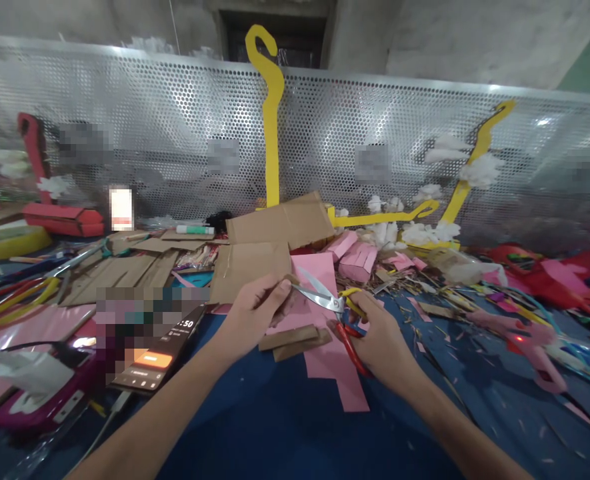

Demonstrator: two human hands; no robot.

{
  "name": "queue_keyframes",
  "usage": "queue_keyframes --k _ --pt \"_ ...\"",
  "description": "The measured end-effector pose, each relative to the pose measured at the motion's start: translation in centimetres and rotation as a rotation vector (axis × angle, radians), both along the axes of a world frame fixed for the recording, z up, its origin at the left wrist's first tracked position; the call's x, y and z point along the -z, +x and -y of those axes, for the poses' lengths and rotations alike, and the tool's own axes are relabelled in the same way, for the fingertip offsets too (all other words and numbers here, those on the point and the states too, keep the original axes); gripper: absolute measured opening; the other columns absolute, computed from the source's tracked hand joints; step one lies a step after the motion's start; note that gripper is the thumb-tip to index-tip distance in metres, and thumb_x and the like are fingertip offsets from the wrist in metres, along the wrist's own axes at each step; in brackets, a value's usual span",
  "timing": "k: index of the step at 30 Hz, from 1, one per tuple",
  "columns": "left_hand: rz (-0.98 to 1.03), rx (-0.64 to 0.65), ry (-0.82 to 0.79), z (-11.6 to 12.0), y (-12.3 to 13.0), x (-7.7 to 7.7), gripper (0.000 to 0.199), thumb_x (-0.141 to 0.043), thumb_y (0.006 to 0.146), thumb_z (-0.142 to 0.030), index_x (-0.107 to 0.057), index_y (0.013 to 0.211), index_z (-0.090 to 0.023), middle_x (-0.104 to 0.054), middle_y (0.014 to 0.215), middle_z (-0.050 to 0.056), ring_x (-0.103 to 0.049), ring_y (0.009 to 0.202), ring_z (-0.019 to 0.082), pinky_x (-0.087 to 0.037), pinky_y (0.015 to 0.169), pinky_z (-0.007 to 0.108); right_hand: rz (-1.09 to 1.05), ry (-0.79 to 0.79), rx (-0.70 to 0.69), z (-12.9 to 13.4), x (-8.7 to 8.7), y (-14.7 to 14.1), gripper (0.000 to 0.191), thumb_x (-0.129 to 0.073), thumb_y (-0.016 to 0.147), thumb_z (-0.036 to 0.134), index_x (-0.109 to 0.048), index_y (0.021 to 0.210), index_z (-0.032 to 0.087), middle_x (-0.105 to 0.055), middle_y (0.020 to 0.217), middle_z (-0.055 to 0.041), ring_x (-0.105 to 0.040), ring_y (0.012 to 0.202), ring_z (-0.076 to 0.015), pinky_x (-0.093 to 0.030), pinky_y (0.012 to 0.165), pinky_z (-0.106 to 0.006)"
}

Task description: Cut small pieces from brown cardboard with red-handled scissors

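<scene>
Head view: a small cardboard piece [293,278] seems to be pinched between thumb and fingers of the left hand [257,307], though it is largely hidden by them. The scissors [333,304] are gripped by their yellow and red handles in the right hand [387,340], blades spread, with the lower blade reaching close to the left thumb. Skin could be nicked if the blades were closed without the thumb being drawn back; so small a piece could also be twisted or bent between the blades. Beneath the hands, pink paper [325,353] and cardboard strips [295,339] are lying loose, and could be snagged or cut by accident if the scissors were dipped. At the right, a hot glue gun [529,343] is lying on its side with a red light lit; if its nozzle is hot, nearby scraps could be stuck or a forearm burned.
</scene>
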State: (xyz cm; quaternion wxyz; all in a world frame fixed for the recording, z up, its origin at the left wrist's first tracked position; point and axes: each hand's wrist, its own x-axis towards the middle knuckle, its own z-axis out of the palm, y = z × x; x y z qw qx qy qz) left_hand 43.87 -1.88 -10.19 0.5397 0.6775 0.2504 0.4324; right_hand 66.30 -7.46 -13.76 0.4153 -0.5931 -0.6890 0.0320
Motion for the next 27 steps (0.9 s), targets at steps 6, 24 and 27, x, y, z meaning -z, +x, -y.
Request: queue_keyframes --k 6,24,27 --pt "0.168 0.125 -0.459 -0.62 0.01 0.53 0.037 -0.049 0.095 -0.054 -0.062 0.098 -0.019 -0.052 0.077 0.001 -0.039 0.053 0.009 -0.038 0.051 0.026 -0.123 -0.106 -0.011 0.17 -0.42 0.07 0.023 -0.068 0.081 0.038 -0.053 0.082 0.022 -0.056 0.075 -0.0014 -0.052 0.071 -0.0199 -0.043 0.066 -0.032" --pt "0.216 -0.026 -0.472 -0.85 -0.03 0.89 0.026 -0.078 0.078 -0.030 -0.055 0.084 -0.019 -0.057 0.076 -0.003 -0.053 0.058 0.009 -0.052 0.059 0.028 -0.288 -0.186 -0.032 0.17 -0.34 0.22 0.032 -0.068 0.080 0.048 -0.057 0.086 0.020 -0.056 0.074 -0.0006 -0.051 0.067 -0.0181 -0.045 0.064 -0.031" --pt "0.181 -0.080 -0.413 -0.98 -0.11 1.02 0.027 -0.078 0.076 -0.030 -0.055 0.085 -0.019 -0.060 0.078 -0.002 -0.057 0.061 0.011 -0.052 0.056 0.027 -0.264 -0.190 -0.030 0.11 -0.16 0.32 0.029 -0.068 0.081 0.046 -0.056 0.086 0.020 -0.056 0.076 -0.0011 -0.052 0.068 -0.0182 -0.045 0.064 -0.031"
